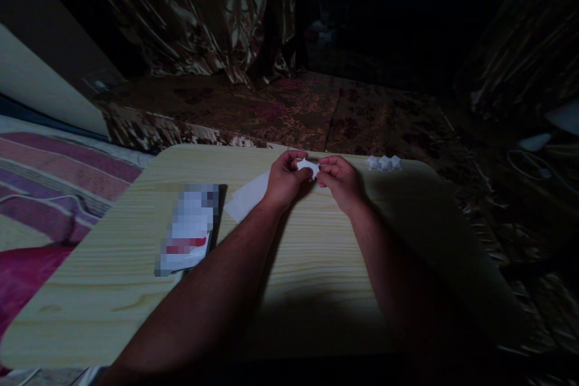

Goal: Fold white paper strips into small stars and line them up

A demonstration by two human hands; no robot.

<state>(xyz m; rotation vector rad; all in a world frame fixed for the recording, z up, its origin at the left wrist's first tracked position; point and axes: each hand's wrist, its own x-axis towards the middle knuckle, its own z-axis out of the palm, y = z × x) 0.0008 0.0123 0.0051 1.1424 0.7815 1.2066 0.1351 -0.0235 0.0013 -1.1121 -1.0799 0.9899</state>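
Note:
A small white folded paper star [308,165] is up between my two hands, over the far part of the table. My left hand [284,182] pinches it from the left, the thumb lying across its front. From the right, the closed fingertips of my right hand [341,182] grip its edge, partly hiding it. White paper sheets [246,196] lie on the table beside and partly behind my left hand. Toward the far right edge, three finished-looking white paper stars [384,163] sit in a row.
On the light wooden table [312,265], a blurred-out flat white and red object [190,229] lies left of my left forearm. A striped bed cover [54,181] is at the left. Patterned curtains [217,12] hang beyond a cloth-covered ledge [271,102].

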